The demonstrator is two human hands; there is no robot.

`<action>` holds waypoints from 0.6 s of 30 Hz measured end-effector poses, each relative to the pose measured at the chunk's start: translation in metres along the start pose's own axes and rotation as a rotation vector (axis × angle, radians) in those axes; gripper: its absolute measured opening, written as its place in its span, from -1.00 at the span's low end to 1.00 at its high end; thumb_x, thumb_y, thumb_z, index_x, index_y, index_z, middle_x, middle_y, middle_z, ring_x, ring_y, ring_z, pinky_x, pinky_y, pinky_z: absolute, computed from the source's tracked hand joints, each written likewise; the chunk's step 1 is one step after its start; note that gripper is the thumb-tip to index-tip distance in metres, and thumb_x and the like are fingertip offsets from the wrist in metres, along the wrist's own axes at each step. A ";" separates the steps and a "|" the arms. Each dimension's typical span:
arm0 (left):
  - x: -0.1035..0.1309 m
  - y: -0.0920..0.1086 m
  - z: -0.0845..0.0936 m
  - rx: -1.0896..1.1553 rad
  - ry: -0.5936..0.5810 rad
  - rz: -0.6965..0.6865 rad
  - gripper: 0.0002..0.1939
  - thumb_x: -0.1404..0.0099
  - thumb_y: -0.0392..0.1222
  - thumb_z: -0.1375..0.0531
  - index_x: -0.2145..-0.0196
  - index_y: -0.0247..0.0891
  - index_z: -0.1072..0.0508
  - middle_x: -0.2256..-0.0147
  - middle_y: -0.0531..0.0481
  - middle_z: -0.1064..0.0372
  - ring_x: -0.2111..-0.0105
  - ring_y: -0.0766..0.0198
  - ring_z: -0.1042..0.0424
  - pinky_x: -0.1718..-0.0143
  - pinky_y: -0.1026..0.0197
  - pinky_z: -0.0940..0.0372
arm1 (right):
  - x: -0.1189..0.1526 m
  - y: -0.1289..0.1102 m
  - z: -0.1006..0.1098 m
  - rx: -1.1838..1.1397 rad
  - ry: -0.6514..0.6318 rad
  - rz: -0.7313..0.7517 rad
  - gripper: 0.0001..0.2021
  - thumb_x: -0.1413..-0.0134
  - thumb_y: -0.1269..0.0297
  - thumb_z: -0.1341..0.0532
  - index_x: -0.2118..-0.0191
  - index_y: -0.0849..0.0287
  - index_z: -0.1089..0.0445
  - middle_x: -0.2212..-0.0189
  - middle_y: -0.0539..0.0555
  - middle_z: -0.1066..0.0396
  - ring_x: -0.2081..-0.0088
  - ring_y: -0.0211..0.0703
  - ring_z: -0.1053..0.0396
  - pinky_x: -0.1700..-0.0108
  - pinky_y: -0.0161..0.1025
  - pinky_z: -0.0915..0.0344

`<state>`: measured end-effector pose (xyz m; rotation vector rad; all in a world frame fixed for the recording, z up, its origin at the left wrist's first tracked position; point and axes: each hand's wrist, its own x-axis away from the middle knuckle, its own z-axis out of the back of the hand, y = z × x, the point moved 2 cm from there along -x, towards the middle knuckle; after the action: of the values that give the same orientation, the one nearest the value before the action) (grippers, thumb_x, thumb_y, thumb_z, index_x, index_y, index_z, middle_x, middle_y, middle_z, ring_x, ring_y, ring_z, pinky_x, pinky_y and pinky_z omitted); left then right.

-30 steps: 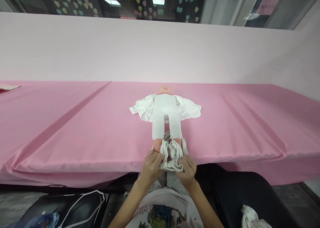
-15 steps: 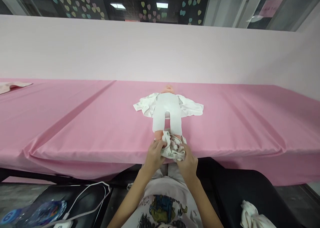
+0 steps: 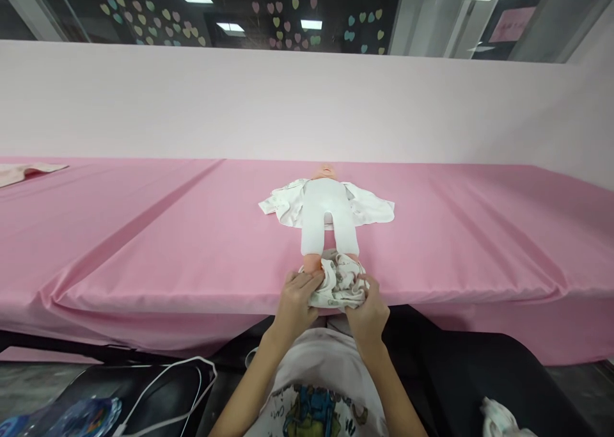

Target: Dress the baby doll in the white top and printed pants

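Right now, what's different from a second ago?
The left hand and right hand have brought the patterned cloth slightly forward, toward the feet of the doll; it looks more bunched. Neither hand let go. The doll still lies there, the white top spread at its sides. The view also shifted slightly.

Both hands [image 3: 297, 302] [image 3: 368, 312] grip, forearms [image 3: 252, 386] [image 3: 393, 386] angled inward.

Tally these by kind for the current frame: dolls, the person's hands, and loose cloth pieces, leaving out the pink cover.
Doll: 1
Hands: 2 (left hand, right hand)
Loose cloth: 4 (patterned cloth in hand, white garment under the doll, pale cloth far left, bunched cloth lower right)
Total: 7
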<state>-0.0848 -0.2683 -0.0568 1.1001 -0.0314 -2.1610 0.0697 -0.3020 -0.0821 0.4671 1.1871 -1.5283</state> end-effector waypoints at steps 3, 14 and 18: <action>0.002 0.007 -0.001 0.034 -0.035 -0.033 -0.63 0.01 -0.49 -0.06 0.26 -0.25 -0.48 0.44 -0.04 -0.41 0.38 0.19 -0.35 0.33 0.14 -0.10 | 0.001 0.001 0.000 -0.013 -0.066 0.007 -0.55 -0.08 0.16 -0.14 -0.04 0.32 -0.29 0.53 0.08 -0.45 0.66 -0.20 -0.29 0.61 -0.31 -0.09; 0.041 0.024 0.012 0.040 -0.240 -0.094 -0.63 -0.19 -0.28 -0.20 0.02 -0.27 -0.34 0.35 -0.04 -0.36 0.32 0.14 -0.30 0.20 0.07 -0.21 | 0.009 0.013 0.007 -0.349 -0.093 0.401 -0.77 -0.23 0.16 -0.02 0.32 0.20 -0.28 0.59 0.02 -0.34 0.58 -0.24 -0.25 0.50 -0.31 -0.12; 0.042 0.031 0.022 0.044 -0.285 -0.091 -0.62 -0.21 -0.19 -0.23 0.02 -0.27 -0.32 0.37 -0.02 -0.34 0.35 0.15 -0.29 0.18 0.05 -0.22 | 0.001 0.010 0.018 -0.322 -0.208 0.471 -0.84 -0.17 0.24 -0.08 0.34 0.20 -0.31 0.60 0.01 -0.32 0.56 -0.23 -0.26 0.49 -0.29 -0.12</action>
<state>-0.0995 -0.3233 -0.0624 0.8233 -0.1612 -2.3941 0.0837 -0.3172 -0.0792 0.3316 1.0439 -0.9376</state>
